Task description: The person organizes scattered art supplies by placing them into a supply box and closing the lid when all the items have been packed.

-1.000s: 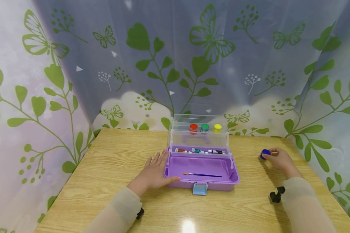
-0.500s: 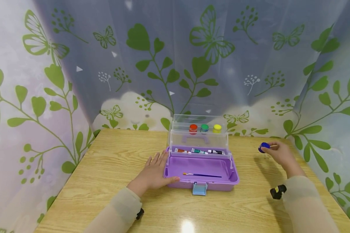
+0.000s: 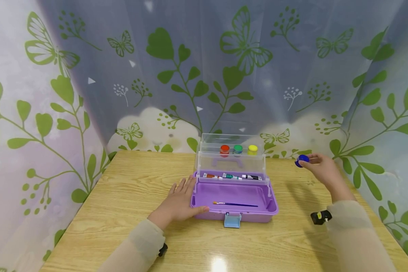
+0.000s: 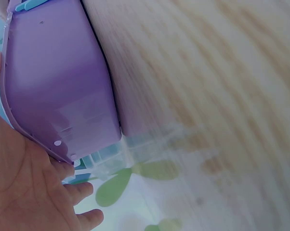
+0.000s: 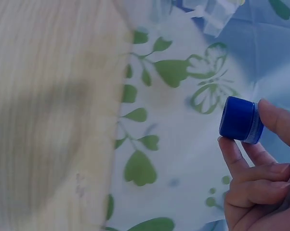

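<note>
Nearest us, two beige sleeves (image 3: 137,243) come in over the wooden bench's (image 3: 129,173) near edge, a black camera (image 3: 321,217) on the right wrist. Our hands are well apart. The left hand (image 3: 176,204) lies spread against the left end of an open purple plastic box (image 3: 255,218), thumb over its front left corner, fingers straight and clamped on nothing.

Inside the box lies a slim blue-handled brush (image 3: 236,204); a pale blue latch (image 3: 232,220) hangs at the front. Behind, a clear plastic tier carries three paint tubes (image 3: 232,176) in a row.

Farther off, toward the bench's far right corner, our right hand (image 3: 323,172) pinches a small round deep-blue jar (image 3: 301,161) between thumb and fingers. Over the last second it has risen and drifted toward the box — so we judge the pick-up done and the jar in carry, still apart from the box.

Beyond, red (image 3: 224,150), green (image 3: 238,149) and yellow (image 3: 252,150) jars sit in the upper clear tier. Past the far edge hangs a blue-grey curtain (image 3: 197,37) with green leaves and butterflies.
</note>
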A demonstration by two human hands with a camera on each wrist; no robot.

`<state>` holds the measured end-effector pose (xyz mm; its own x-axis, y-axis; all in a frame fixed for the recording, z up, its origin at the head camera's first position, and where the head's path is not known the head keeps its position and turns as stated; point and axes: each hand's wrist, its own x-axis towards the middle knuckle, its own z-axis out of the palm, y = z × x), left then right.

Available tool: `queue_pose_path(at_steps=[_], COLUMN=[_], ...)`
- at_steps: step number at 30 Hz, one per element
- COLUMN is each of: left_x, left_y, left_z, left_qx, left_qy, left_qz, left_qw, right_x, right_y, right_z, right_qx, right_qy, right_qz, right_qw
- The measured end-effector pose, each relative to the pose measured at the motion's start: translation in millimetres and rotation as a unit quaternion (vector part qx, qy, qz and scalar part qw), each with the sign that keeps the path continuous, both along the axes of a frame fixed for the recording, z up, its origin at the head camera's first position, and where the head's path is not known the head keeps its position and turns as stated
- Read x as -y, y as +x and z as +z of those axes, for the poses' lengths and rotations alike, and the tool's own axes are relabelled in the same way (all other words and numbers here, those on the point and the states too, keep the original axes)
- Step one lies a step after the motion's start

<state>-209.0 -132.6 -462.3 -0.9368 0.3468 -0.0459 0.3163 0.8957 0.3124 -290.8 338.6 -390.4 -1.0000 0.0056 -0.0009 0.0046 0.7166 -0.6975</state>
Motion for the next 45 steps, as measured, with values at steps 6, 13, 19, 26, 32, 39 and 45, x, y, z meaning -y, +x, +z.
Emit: queue_pose_path(at_steps=[6, 13, 19, 26, 32, 39, 45], left_x=[0.7, 0.7, 0.1, 0.6, 0.0, -0.3, 0.3], left_y=[0.1, -0.4, -0.8, -1.8, -1.8, -0.9, -0.7], left_z=[-0.5, -0.8, -1.1, -2.6, -2.9, -1.8, -1.4], left_qx=[-0.002, -0.003, -0.004, -0.007, -0.004, 0.002, -0.002], left_qy=[0.001, -0.001, -0.001, -0.001, -0.001, -0.002, 0.000], left_qz=[-0.001, -0.002, -0.001, -0.003, -0.001, -0.001, 0.000], left_qw=[1.0000, 1.0000, 1.0000, 1.0000, 1.0000, 1.0000, 1.0000], right_x=[14.3, 30.2, 44.5, 61.1, 76.9, 97.6, 117.0], right_y=[2.8, 3.7, 3.2, -0.3, -4.2, -7.6, -11.1], right_z=[15.1, 29.5, 41.9, 53.0, 60.7, 71.2, 80.7], right_qx=[-0.015, -0.032, -0.055, -0.064, -0.078, -0.079, -0.069], right_qy=[0.007, 0.012, 0.005, -0.011, -0.014, -0.030, -0.051], right_qz=[0.004, 0.005, 0.010, 0.027, 0.038, 0.049, 0.057], right_qw=[1.000, 0.999, 0.998, 0.998, 0.996, 0.995, 0.995])
